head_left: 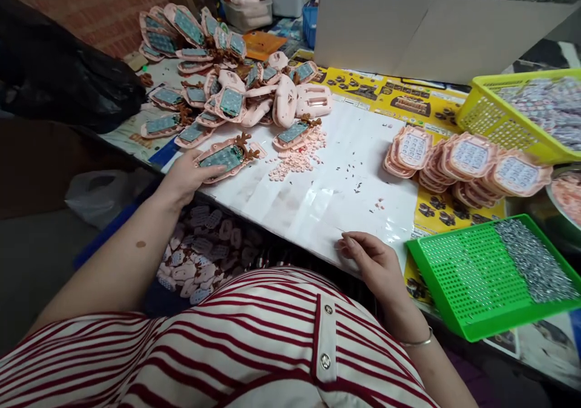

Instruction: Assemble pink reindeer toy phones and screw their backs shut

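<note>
My left hand (185,177) grips the near end of a pink toy phone shell (223,161), thumb lying over its blue-green circuit board. Brown antler-shaped parts stick out at the shell's far end. Just beyond it, another such shell (293,132) rests beside a heap of small pink pieces (295,163). At the table's front edge is my right hand (370,261), thumb and fingertips drawn together; whatever they may pinch is too small to make out. Several more shells with boards (231,101) are piled at the back left.
Stacked pink covers with white keypads (469,155) stand on the right. In front is a green tray (481,281) of small metal screws (535,263). Behind them are a yellow basket (512,117) and a large carton (408,32). A black bag (63,69) hangs over the left side.
</note>
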`<state>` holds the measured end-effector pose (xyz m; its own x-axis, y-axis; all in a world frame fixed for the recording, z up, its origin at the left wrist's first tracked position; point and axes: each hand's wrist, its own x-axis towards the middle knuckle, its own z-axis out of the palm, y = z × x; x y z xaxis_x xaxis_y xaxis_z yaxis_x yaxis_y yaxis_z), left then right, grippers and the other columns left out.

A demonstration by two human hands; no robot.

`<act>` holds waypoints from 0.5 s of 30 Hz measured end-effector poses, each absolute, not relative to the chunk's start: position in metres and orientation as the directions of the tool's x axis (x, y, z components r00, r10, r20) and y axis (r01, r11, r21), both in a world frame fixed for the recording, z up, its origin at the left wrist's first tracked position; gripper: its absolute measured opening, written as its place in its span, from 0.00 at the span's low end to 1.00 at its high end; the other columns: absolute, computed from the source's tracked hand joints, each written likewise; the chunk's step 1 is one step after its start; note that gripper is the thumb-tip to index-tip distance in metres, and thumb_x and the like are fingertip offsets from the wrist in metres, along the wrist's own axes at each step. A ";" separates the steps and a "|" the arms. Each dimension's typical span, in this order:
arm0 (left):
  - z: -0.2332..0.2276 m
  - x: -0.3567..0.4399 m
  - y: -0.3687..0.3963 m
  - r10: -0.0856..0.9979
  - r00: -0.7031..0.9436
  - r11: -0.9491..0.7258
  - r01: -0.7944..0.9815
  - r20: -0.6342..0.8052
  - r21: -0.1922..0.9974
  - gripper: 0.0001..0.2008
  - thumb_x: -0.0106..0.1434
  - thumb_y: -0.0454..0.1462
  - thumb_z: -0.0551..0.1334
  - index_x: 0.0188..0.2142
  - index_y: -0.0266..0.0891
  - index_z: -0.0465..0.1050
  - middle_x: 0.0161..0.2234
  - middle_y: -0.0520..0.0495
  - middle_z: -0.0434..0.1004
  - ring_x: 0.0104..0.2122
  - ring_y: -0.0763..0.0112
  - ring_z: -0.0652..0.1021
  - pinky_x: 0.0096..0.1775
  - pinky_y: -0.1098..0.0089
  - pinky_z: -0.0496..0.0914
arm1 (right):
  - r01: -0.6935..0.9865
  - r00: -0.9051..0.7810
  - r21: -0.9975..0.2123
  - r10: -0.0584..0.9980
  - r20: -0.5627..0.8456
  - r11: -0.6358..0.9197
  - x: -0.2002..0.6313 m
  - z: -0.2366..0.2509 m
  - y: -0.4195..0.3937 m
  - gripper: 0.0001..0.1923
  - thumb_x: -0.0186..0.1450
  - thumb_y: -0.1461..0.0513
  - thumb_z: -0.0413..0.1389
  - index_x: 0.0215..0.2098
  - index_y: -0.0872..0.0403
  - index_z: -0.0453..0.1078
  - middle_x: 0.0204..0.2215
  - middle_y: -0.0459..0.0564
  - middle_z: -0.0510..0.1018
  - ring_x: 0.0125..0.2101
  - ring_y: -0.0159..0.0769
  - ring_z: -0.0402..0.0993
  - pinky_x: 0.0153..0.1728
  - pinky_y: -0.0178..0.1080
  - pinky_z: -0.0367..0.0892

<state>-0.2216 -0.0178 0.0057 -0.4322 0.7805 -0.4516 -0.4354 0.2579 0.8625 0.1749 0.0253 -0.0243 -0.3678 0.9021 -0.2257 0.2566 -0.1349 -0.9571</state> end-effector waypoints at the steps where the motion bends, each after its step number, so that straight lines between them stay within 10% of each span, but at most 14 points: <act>1: 0.003 -0.211 -0.019 0.797 -0.437 0.232 -0.414 -0.416 0.880 0.22 0.53 0.24 0.74 0.44 0.44 0.77 0.33 0.65 0.84 0.33 0.76 0.78 0.35 0.78 0.73 | 0.257 -0.371 -0.957 0.900 -0.227 -0.136 0.175 -0.024 0.024 0.20 0.60 0.46 0.65 0.39 0.52 0.80 0.32 0.53 0.86 0.31 0.37 0.81 0.39 0.43 0.79; 5: -0.007 -0.159 -0.018 0.827 -0.363 0.140 -0.607 -0.430 0.782 0.03 0.62 0.34 0.70 0.36 0.43 0.79 0.28 0.58 0.84 0.26 0.75 0.78 0.32 0.72 0.78 | 0.254 -0.386 -0.956 0.890 -0.242 -0.149 0.178 -0.018 0.024 0.20 0.62 0.46 0.63 0.41 0.53 0.79 0.31 0.51 0.85 0.29 0.35 0.79 0.34 0.40 0.78; 9: -0.011 -0.110 -0.012 0.831 -0.270 0.110 -0.778 -0.486 0.619 0.13 0.70 0.45 0.61 0.40 0.40 0.80 0.30 0.51 0.85 0.25 0.72 0.81 0.28 0.72 0.79 | 0.399 -0.337 -0.908 0.941 -0.014 0.129 0.180 -0.005 0.056 0.16 0.66 0.51 0.59 0.42 0.54 0.78 0.33 0.50 0.83 0.29 0.33 0.76 0.34 0.39 0.73; 15: -0.022 -0.078 -0.006 0.946 0.009 0.201 -0.801 -0.324 0.564 0.19 0.67 0.40 0.63 0.56 0.41 0.76 0.52 0.41 0.83 0.46 0.58 0.84 0.33 0.69 0.81 | 0.900 -0.283 -0.244 0.909 0.304 0.362 0.175 0.018 0.148 0.16 0.66 0.71 0.48 0.42 0.59 0.77 0.42 0.64 0.77 0.40 0.44 0.71 0.42 0.47 0.66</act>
